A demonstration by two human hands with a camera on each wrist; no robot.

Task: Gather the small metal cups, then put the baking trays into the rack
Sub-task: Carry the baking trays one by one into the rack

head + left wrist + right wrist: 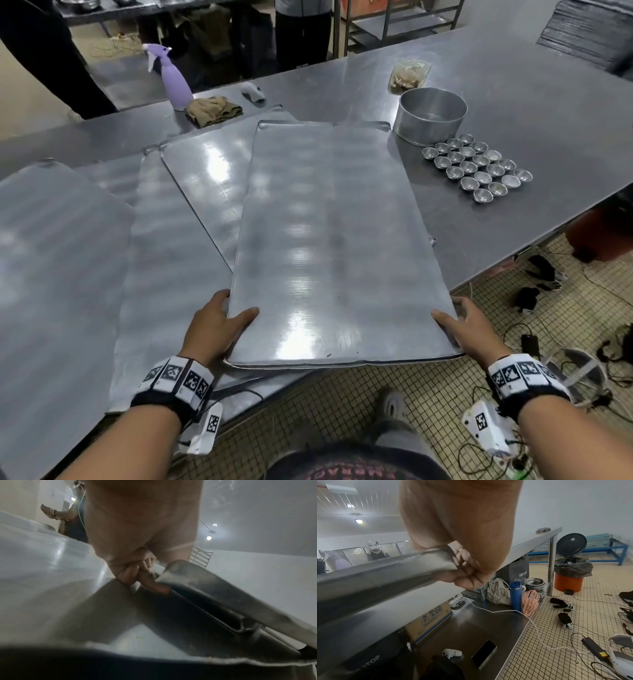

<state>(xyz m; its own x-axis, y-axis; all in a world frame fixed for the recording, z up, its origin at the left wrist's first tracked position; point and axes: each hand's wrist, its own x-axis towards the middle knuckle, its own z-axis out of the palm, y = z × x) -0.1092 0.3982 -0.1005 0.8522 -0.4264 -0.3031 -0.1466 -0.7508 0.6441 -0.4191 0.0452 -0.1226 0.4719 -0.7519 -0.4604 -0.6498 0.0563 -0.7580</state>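
A large flat baking tray [329,240] lies on top of other overlapping trays [191,178] on the steel table, its near end past the table's front edge. My left hand [219,322] grips its near left corner, thumb on top and fingers [147,580] curled under the rim [214,588]. My right hand [469,325] grips the near right corner the same way, fingers [467,573] curled under the tray's edge [385,572]. Several small metal cups [479,166] sit grouped in rows to the right of the tray.
A round metal pan [431,114] stands behind the cups, a bagged item [409,75] beyond it. A purple spray bottle [173,77] and a cloth [214,109] sit at the back left. A metal rack [394,24] stands behind the table. Cables and shoes lie on the tiled floor [548,308].
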